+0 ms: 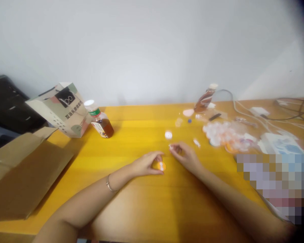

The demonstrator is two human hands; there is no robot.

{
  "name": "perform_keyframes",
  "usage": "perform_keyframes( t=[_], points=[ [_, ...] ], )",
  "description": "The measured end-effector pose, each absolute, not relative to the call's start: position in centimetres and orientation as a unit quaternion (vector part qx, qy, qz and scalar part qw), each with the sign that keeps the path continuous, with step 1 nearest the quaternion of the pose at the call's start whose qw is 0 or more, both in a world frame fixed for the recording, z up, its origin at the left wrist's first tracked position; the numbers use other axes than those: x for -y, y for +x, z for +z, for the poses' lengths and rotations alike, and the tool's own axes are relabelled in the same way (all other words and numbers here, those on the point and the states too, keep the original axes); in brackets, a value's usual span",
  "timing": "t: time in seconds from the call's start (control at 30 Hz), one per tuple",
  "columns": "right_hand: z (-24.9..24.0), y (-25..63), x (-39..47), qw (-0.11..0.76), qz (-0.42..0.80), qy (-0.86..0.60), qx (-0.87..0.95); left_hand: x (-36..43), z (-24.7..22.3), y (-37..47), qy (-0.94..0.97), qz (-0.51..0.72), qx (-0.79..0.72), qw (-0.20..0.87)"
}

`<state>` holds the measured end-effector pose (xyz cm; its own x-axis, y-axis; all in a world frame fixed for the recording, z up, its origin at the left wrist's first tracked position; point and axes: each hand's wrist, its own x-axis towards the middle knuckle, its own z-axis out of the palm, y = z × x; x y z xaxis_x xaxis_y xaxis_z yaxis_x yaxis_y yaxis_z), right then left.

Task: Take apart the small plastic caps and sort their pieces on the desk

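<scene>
My left hand point(146, 164) is closed around a small round orange piece point(163, 166) with a white patch in its middle, held between thumb and fingers just over the yellow table. To its right, my right hand point(183, 154) has its fingertips pinched together. A tiny whitish bit point(170, 146) shows at those fingertips, too small and blurred to name. Just beyond the right hand lies a round white piece point(168, 135). A small white strip-like item point(197, 143) rests farther right on the tabletop.
An open cardboard box point(43, 175) and a paper bag point(73, 114) stand left, beside a drink bottle point(103, 126). A second bottle point(205, 99) tilts at the back. Rightward are a blurred heap of white and orange pieces point(225, 135), a white-blue packet point(281, 143) and cables point(278, 118).
</scene>
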<state>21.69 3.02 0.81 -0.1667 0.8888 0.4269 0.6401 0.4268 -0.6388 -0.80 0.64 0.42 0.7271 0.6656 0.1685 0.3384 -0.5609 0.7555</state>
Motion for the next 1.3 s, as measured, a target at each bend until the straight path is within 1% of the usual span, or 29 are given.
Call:
perform_keyframes(
  t=[0.1,0.2,0.5,0.7,1.0,1.2,1.3],
  points=[
    [0.5,20.9,0.7,0.375,0.189,-0.424,0.803,-0.7,0.5,-0.8,0.858,0.224,-0.291,0.360],
    [0.0,20.2,2.7,0.350,0.201,-0.379,0.833,-0.7,0.7,-0.9,0.860,0.226,-0.286,0.356],
    [-0.7,19.6,2.2,0.325,0.229,-0.392,0.830,-0.8,1.7,-1.2,0.863,0.228,-0.258,0.371],
    [-0.2,19.7,2.3,0.320,0.258,-0.396,0.821,-0.9,2.0,-1.1,0.894,0.200,-0.216,0.338],
    [-0.8,19.7,2.1,0.310,0.268,-0.366,0.835,-0.9,3.1,-0.2,0.910,0.132,-0.253,0.300],
    [-0.5,19.7,2.1,0.311,0.270,-0.370,0.833,-1.2,2.7,-0.8,0.872,0.169,-0.298,0.349],
    [-0.5,19.8,2.2,0.317,0.274,-0.378,0.826,-1.8,2.7,-1.8,0.852,0.181,-0.343,0.351]
  ],
)
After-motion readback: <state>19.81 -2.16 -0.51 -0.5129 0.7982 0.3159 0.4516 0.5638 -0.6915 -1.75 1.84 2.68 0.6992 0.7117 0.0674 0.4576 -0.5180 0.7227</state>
